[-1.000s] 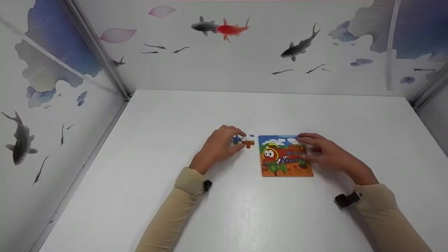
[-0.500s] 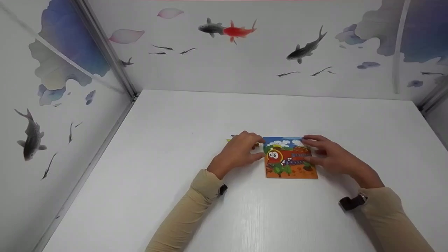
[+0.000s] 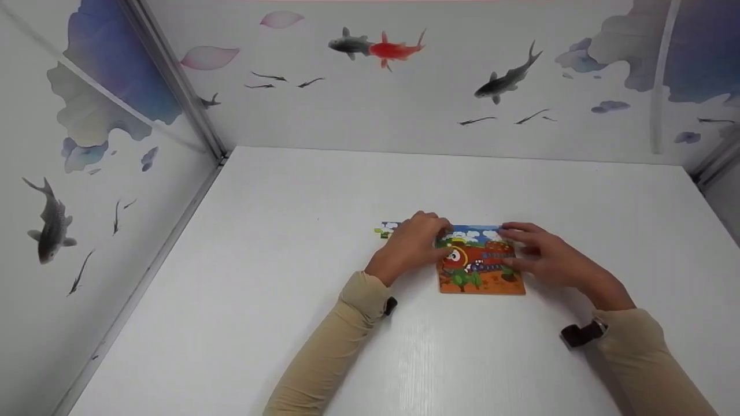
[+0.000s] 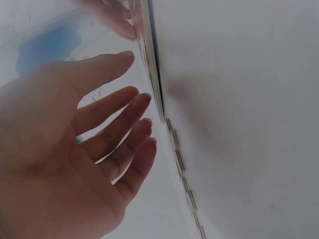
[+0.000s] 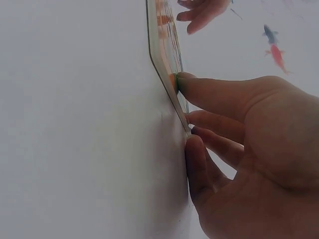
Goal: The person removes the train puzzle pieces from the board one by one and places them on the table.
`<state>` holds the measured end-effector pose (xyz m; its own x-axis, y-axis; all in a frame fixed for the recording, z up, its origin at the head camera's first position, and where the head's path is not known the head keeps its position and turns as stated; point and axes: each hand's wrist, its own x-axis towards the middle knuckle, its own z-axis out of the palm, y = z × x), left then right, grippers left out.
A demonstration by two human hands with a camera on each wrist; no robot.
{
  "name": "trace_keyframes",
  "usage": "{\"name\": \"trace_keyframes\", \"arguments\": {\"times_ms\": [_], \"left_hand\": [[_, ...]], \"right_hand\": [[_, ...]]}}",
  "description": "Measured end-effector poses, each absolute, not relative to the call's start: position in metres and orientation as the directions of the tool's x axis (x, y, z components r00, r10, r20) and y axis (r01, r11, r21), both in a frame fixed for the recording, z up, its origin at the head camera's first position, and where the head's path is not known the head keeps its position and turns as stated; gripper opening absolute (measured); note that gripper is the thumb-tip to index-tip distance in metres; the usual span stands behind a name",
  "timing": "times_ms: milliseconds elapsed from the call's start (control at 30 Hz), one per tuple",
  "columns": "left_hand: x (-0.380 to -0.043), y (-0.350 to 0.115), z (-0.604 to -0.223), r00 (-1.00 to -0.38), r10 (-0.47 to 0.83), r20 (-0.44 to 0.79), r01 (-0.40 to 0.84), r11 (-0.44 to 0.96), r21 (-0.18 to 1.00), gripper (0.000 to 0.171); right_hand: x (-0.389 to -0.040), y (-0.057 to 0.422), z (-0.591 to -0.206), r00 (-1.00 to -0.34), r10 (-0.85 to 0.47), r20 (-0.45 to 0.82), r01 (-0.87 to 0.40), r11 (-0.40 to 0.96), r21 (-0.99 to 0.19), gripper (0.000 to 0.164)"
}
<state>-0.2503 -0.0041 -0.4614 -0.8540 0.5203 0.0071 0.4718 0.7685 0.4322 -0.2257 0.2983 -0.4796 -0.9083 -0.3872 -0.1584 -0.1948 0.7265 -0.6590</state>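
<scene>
A square jigsaw puzzle (image 3: 480, 283) with a cartoon train picture lies flat on the white table. My left hand (image 3: 413, 240) reaches over its upper left edge, thumb and index fingertips above the picture. In the left wrist view the left hand (image 4: 99, 134) has loosely bent, spread fingers and nothing between them. My right hand (image 3: 543, 254) holds the right side of the puzzle. The right wrist view shows the thumb (image 5: 214, 92) on the picture and the other fingers at the edge. Left of the puzzle lie loose puzzle pieces (image 3: 387, 228), partly hidden behind my left hand.
The white table (image 3: 289, 260) stretches around the puzzle on all sides. A back wall (image 3: 381, 110) with painted fish and a left wall (image 3: 115, 242) border it. A dark strap (image 3: 578, 334) sits at my right wrist.
My left hand has moved right, from the loose pieces to over the puzzle's left edge, uncovering the left end of the pieces. The right hand stays at the puzzle's right side.
</scene>
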Motion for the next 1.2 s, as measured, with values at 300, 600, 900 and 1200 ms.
{"name": "trace_keyframes", "arguments": {"times_ms": [300, 600, 900, 1200], "left_hand": [[-0.2535, 0.0043, -0.4626, -0.858, 0.513, 0.007, 0.460, 0.764, 0.452, 0.046], [-0.2537, -0.0003, -0.4656, -0.850, 0.527, 0.000, 0.470, 0.758, 0.452, 0.048], [-0.2513, -0.0025, -0.4603, -0.852, 0.520, -0.063, 0.421, 0.753, 0.506, 0.050], [-0.2512, -0.0016, -0.4621, -0.856, 0.513, -0.064, 0.405, 0.743, 0.532, 0.050]], "right_hand": [[-0.2239, 0.2985, -0.4788, -0.909, -0.392, -0.145, -0.206, 0.722, -0.661, 0.063], [-0.2243, 0.2973, -0.4820, -0.907, -0.395, -0.145, -0.205, 0.714, -0.669, 0.064], [-0.2247, 0.2966, -0.4759, -0.907, -0.386, -0.167, -0.188, 0.726, -0.662, 0.066], [-0.2250, 0.2996, -0.4798, -0.906, -0.387, -0.171, -0.189, 0.731, -0.656, 0.068]]}}
